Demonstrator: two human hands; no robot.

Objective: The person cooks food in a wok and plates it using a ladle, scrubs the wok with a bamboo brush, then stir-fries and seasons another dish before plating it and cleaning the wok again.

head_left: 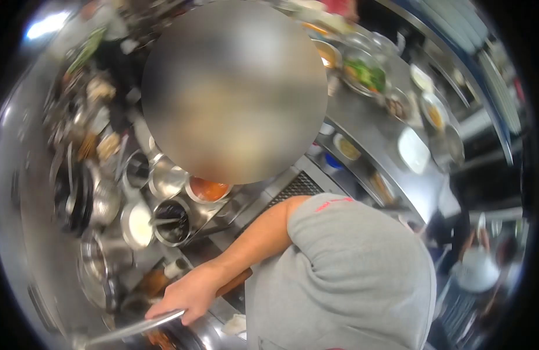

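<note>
Grasping a long, shiny metal handle (132, 328) near its end with the curled fingers of the right hand (190, 291), at the lower left of the frame, probably for keeping skin clear of the heat. Reaching down from a grey short-sleeved shirt (351, 280) with a bare forearm (246, 248) stretched out, seemingly for holding the body back from the pans. Slanting the handle toward the bottom-left corner, near a dark round pan (190, 335) containing orange-brown food (160, 339). Not showing the left hand, so not letting its state be told.

Showing farther up, at left of centre, a close group of round metal pots: holding white liquid (140, 226) in one, dark contents (179, 229) in the next, and orange-red sauce (210, 189) in a third. Leaning in the dark one, a pale utensil (163, 221), apparently for being within easy reach.

Carrying, on the steel table (377, 131) at the upper right of the frame, a bowl of green vegetables (365, 74) and a white oblong dish (413, 150), seemingly for keeping ingredients and dishes apart from the cooking. Including, well apart at the upper left, another person (113, 26).
</note>
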